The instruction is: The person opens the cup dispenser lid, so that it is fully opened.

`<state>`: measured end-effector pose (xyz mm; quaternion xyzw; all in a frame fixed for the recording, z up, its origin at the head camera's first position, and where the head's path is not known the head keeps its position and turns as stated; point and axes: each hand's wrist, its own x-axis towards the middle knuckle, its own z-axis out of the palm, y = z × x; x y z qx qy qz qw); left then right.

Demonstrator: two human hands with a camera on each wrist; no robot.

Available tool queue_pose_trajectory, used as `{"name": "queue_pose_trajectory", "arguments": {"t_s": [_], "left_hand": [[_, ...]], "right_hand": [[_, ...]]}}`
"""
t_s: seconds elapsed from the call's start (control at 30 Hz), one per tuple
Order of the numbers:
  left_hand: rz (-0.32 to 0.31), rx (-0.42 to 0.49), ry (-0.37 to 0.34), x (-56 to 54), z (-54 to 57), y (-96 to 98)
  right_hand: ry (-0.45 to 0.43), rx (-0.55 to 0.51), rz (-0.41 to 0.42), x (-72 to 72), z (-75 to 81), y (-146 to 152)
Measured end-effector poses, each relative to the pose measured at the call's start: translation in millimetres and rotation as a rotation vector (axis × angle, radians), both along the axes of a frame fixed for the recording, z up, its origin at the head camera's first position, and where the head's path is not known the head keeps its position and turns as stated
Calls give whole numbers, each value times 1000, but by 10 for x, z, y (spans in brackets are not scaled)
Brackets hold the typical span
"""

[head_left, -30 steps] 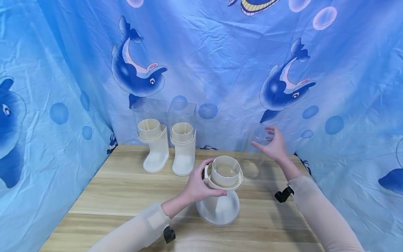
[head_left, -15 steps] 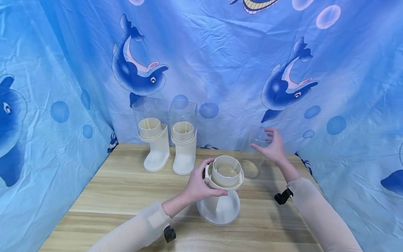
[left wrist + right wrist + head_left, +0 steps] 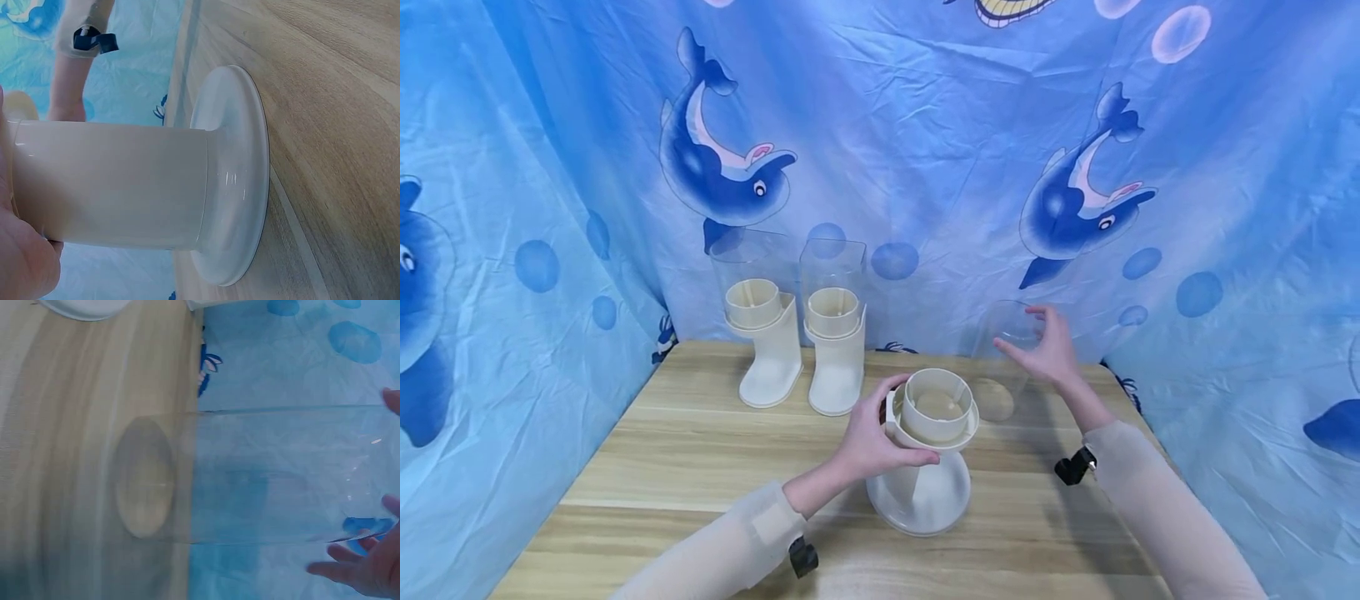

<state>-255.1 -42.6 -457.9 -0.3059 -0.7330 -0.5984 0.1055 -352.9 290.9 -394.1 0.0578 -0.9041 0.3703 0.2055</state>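
Observation:
A white plastic dispenser stand with a round foot stands upright on the table, and a short cup-like ring sits in its top. My left hand grips it just below that ring, thumb along the front. In the left wrist view its smooth column runs down to the flared foot. To the right, a clear cylinder stands on the table. My right hand holds it near its upper end, thumb on one side and fingers on the other.
Two narrower white stands, one at the left and another beside it, stand at the back of the wooden table, each with a clear container rising behind its top. A blue dolphin-print curtain hangs close behind the table.
The clear cylinder and my right hand have dipped very slightly. My left hand keeps its grip on the white stand; the whole view shifts a little.

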Motion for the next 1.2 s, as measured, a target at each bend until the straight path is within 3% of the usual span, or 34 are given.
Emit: {"name": "queue_pose_trajectory", "arguments": {"t_s": [0.2,0.37,0.47,0.53,0.77,0.87,1.0,1.2], "left_hand": [[-28,-25,10,-45,32,-26],[-115,-79,25,-190,88,-94],[-140,-125,26,-241,148,-138],[-120,-150,13,-211,201,-150],[94,-233,-43,51,305,-71],[116,-236,-42,60,317,-58],[71,-249,-23,-26,303,-126],[-90,-287,-4,-161,328,-273]], "right_hand": [[158,119,87,-81,261,-16],[112,293,126,-76,395,-24],[82,315,132,-81,406,-26],[83,311,142,-85,401,-29],[86,311,161,-59,379,-44],[86,316,152,-60,368,-44],[83,333,153,-62,365,-57],[69,332,158,-52,365,-84]]}}
